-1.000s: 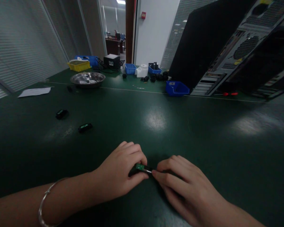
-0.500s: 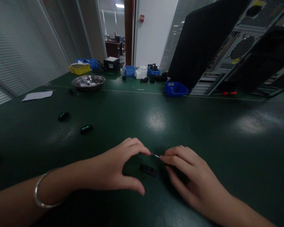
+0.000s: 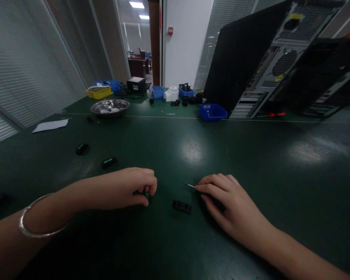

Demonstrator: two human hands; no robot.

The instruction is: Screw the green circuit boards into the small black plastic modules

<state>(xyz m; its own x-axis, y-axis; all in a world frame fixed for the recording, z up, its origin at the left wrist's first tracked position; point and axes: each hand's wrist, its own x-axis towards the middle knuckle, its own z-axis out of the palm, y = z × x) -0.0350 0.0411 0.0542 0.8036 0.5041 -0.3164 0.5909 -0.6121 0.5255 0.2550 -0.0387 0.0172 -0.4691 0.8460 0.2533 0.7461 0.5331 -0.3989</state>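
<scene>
The left hand (image 3: 134, 187) has its fingers curled, gripping a small green piece (image 3: 147, 194) (mostly hidden by the thumb and knuckles) just above or on the worktop (image 3: 163, 149); which, I cannot tell. The right hand (image 3: 231, 202) rests to the other side, its fingers pinching a thin metal tool (image 3: 189, 185) whose tip points left. Between the hands lies a black case (image 3: 182, 207), touched by neither. Beyond the left forearm sit two small black blocks (image 3: 109, 162) with green tops, apart from each other.
</scene>
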